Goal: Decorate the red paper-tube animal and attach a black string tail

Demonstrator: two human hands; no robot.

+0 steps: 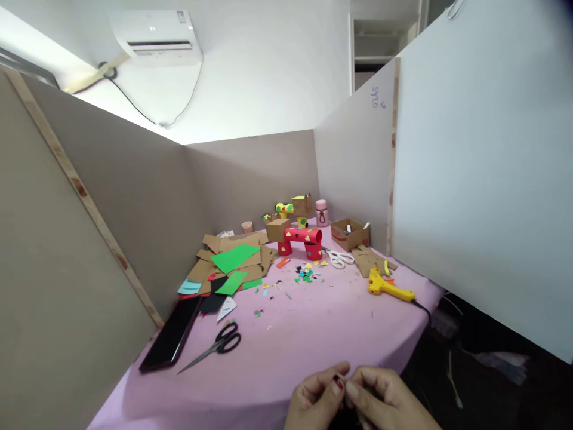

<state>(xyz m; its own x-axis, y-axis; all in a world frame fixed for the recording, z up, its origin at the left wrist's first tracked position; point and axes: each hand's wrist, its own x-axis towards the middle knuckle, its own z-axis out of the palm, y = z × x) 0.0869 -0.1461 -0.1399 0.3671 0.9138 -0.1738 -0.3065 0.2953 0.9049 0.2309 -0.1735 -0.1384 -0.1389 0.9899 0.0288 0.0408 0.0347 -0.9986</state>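
Hands: left hand [316, 397] and right hand [380, 397] meet at the near edge of the pink-covered table [313, 334], fingertips pinched narrow on a tiny dark scrap [336, 378], possibly paper, held close for fine work.
Tools: black-handled scissors [219, 344] lie left within reach; yellow glue gun [387, 288] rests right.
Model: red paper-tube figure [304, 240] stands farther back, clear of the hands.

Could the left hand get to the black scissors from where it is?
Probably yes. The black scissors lie in the open on the pink tablecloth, ahead and to the left of the left hand, with bare cloth between them. But that hand is pressed fingertip to fingertip with the right hand around something small.
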